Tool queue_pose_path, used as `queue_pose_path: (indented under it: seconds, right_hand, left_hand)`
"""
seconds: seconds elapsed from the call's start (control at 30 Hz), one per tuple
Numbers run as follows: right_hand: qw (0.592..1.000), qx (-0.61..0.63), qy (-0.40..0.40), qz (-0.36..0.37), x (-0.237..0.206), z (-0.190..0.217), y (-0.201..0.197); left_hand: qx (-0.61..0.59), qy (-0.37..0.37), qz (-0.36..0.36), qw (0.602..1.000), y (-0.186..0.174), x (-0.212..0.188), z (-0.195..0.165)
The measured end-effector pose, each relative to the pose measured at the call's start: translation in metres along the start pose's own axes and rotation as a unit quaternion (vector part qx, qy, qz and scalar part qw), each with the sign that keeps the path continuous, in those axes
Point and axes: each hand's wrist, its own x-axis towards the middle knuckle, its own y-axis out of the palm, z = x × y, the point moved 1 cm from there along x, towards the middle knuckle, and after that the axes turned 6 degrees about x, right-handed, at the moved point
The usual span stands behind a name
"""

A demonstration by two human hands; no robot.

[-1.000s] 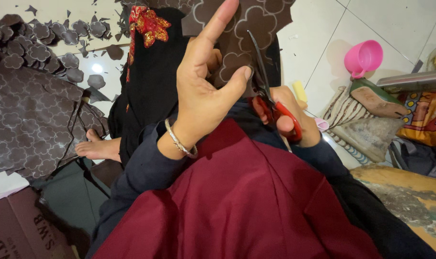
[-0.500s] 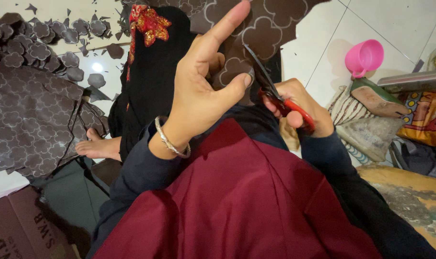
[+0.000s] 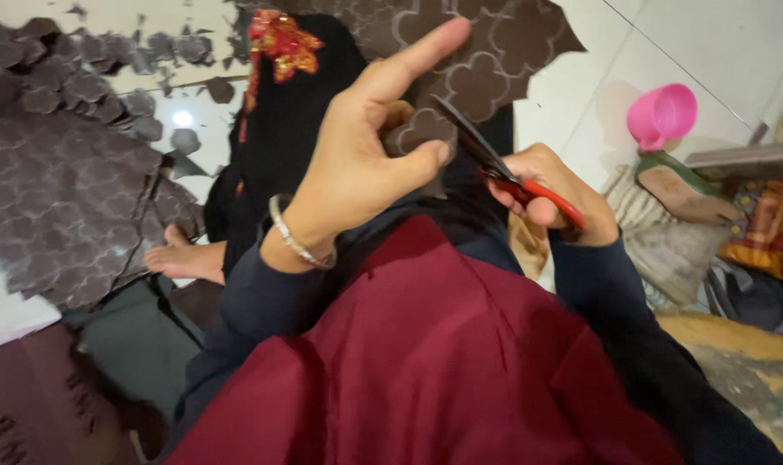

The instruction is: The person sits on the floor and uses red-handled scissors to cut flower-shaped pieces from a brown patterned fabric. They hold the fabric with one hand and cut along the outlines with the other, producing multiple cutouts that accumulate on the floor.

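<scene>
Two hands cut a brown patterned sheet with one pair of red-handled scissors.

The sheet [image 3: 486, 60] hangs at twelve o'clock, its ragged right edge against bare white tile with open floor toward two o'clock. The left hand [image 3: 357, 164] pinches the sheet's lower edge between thumb and a bent finger, index finger stretched straight up over it. The right hand [image 3: 550, 194], at three o'clock of the left, is closed through the handles of the scissors [image 3: 495, 164]; the blades look nearly together, tips at the pinched edge. One larger cut sheet [image 3: 60, 207] and many loose scraps [image 3: 107, 77] lie at nine to eleven o'clock. One pink cup [image 3: 662, 116] sits at two o'clock.
</scene>
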Motion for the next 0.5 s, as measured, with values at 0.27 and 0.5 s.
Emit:
queue_pose_path:
  seconds: [0.27,0.5]
  right_hand:
    - [0.993,-0.017,-0.097,-0.065,0.001,-0.009,0.017]
    - [0.978,0.093,-0.147,-0.117,0.017,-0.024,0.041]
  left_hand:
    - [-0.088,0.076,-0.06,0.991,0.007,0.004,0.018]
    - [-0.161,0.075,-0.225,0.958,0.032,0.011,0.04]
